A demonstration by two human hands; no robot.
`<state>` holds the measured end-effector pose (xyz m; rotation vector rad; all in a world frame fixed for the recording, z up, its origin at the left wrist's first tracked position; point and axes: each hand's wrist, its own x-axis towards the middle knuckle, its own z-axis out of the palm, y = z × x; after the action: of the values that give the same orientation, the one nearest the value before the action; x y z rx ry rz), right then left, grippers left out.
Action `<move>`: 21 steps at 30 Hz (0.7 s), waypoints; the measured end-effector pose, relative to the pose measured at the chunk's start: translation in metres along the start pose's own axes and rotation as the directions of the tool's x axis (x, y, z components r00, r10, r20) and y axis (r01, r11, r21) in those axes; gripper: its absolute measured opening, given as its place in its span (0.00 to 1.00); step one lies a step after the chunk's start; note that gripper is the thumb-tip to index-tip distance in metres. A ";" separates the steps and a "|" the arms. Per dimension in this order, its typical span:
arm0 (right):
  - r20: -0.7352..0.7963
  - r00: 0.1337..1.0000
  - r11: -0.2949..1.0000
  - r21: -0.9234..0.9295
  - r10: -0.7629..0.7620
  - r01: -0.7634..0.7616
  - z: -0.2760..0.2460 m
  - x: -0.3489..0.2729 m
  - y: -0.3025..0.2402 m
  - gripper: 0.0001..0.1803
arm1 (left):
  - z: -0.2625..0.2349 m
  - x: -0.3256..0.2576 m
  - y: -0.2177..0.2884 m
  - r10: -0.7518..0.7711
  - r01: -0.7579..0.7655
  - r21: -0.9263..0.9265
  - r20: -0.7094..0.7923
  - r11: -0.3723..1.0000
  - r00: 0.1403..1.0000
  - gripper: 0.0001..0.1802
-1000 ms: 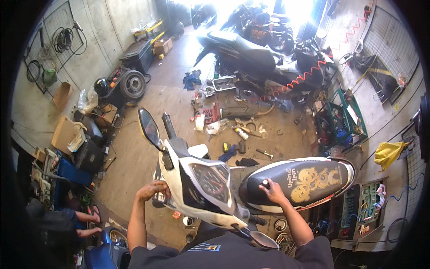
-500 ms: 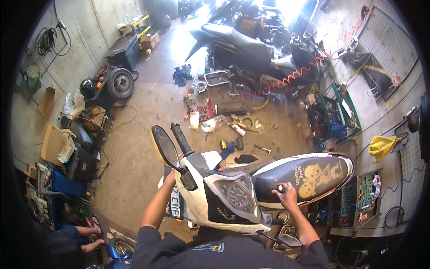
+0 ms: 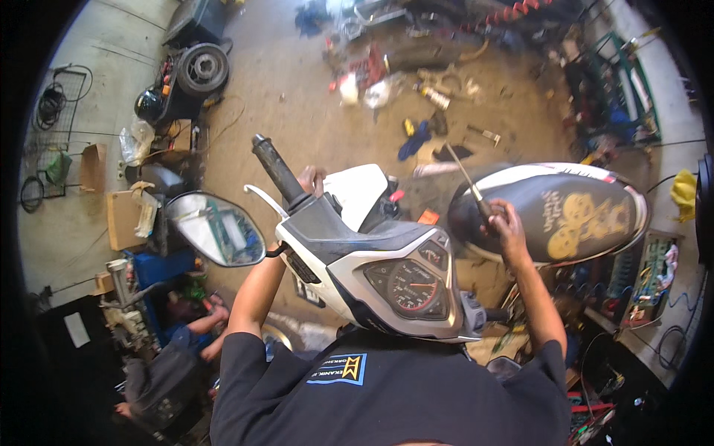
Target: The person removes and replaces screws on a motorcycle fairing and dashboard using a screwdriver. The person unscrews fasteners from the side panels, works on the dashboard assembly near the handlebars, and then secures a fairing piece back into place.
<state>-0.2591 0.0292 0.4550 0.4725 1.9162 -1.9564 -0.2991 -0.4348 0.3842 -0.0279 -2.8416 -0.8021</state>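
My right hand (image 3: 506, 223) is closed round the handle of a screwdriver (image 3: 462, 172). Its long thin shaft slants up to the left, above the front end of the dark motorcycle seat (image 3: 550, 215), which has gold cartoon figures on it. In front of me stands a white and black motorcycle, its dashboard (image 3: 413, 290) facing up. My left arm reaches past the mirror (image 3: 216, 229) and behind the handlebar cover. Beside the white body panel (image 3: 353, 195), only part of my left hand (image 3: 312, 180) shows; the handlebar parts hide most of its fingers.
The handlebar grip (image 3: 277, 167) and a white lever stick out at left. On the floor beyond lie a blue cloth (image 3: 414, 141), a hammer (image 3: 483, 134) and a spray can (image 3: 434, 97). Another person (image 3: 167, 372) sits low at the left. A toolbox (image 3: 653, 286) stands at right.
The view has tipped down and closer to the motorcycle. My right hand has turned, so the screwdriver's shaft now shows. My left hand has come partly into sight beside the white panel.
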 end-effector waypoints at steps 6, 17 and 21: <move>0.317 0.946 0.916 -0.355 -0.070 0.187 0.035 0.068 0.021 0.17 | -0.014 -0.001 0.006 -0.095 0.094 0.021 0.070 0.995 0.993 0.08; 0.404 0.891 0.757 -0.511 -0.207 0.407 0.025 0.139 0.031 0.14 | 0.012 0.022 0.020 -0.229 0.205 0.118 0.258 0.972 0.938 0.09; 0.436 0.894 0.792 -0.507 -0.106 0.341 0.024 0.147 0.047 0.17 | 0.008 0.019 0.027 -0.244 0.186 0.204 0.314 0.961 0.918 0.10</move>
<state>-0.3654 0.0015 0.3440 -0.3155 2.2137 -1.3302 -0.3176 -0.4085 0.3947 0.1958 -3.2748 -0.6411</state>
